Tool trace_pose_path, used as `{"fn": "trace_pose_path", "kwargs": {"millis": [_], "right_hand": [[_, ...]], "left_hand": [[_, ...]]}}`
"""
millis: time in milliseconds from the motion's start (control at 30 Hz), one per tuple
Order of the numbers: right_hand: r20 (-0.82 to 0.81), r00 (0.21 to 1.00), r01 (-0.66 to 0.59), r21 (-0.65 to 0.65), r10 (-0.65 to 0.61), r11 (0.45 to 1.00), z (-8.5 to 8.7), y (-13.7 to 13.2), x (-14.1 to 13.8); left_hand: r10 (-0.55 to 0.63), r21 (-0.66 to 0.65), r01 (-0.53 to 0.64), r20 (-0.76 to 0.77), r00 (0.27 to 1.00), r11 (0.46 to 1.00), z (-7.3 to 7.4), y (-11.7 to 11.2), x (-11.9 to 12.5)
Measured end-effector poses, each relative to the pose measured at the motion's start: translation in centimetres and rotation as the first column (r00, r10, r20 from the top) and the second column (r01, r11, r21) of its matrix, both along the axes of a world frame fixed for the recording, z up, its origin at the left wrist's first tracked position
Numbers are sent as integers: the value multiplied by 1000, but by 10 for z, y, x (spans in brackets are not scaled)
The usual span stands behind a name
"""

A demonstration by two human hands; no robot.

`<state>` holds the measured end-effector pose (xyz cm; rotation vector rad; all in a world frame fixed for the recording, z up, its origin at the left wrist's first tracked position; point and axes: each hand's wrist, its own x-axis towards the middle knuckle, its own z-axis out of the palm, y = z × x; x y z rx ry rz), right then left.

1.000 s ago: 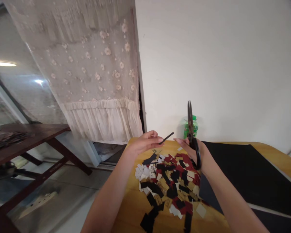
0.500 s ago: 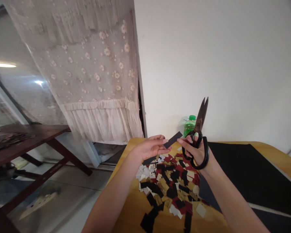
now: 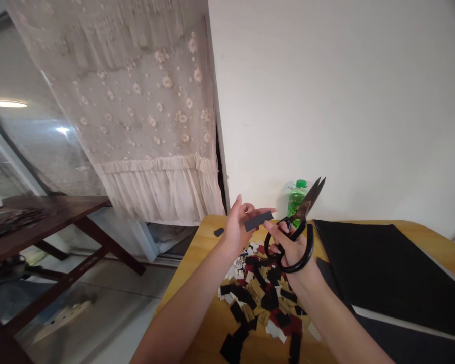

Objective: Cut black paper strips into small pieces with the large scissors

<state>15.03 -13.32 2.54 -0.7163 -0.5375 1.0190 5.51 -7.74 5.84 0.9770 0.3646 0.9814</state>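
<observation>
Left hand (image 3: 237,227) pinches a black paper strip (image 3: 258,221); right hand (image 3: 290,247) grips black-handled shears (image 3: 308,203) through the loops.

Across the tabletop (image 3: 197,242), from the mixed scrap pile (image 3: 258,298): a stray black scrap (image 3: 219,231) at ten o'clock, strip at twelve, shears at one, black sheet (image 3: 379,268) at three. The parted blades sit close to the strip, so a hurried closing could nick the pinching fingers.

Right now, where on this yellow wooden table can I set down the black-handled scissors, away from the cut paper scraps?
Bare wood shows between the paper-scrap pile and the table's left edge, one small black scrap lying there. The black sheet on the right looks free. Crowded: the pile.
</observation>
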Motion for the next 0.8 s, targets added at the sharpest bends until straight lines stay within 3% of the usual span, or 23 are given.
{"fn": "trace_pose_path", "kwargs": {"millis": [167, 367, 567, 667, 800], "right_hand": [[-21, 1000, -9, 9, 10, 1000, -1, -2, -5], [-27, 999, 31, -36, -32, 999, -1, -3, -5], [14, 1000, -6, -33, 6, 999, -6, -1, -3], [110, 994, -18, -53, 23, 998, -8, 2, 1], [363, 910, -157, -142, 199, 977, -13, 4, 8]], "left_hand": [[-34, 13, 34, 11, 999, 999, -1, -8, 4], [28, -42, -28, -16, 999, 999, -3, -12, 9], [80, -151, -83, -22, 997, 985, -6, -13, 11], [107, -130, -106, -4, 994, 986, -4, -8, 8], [230, -150, -215, 89, 969, 965, 4, 9, -7]]}}
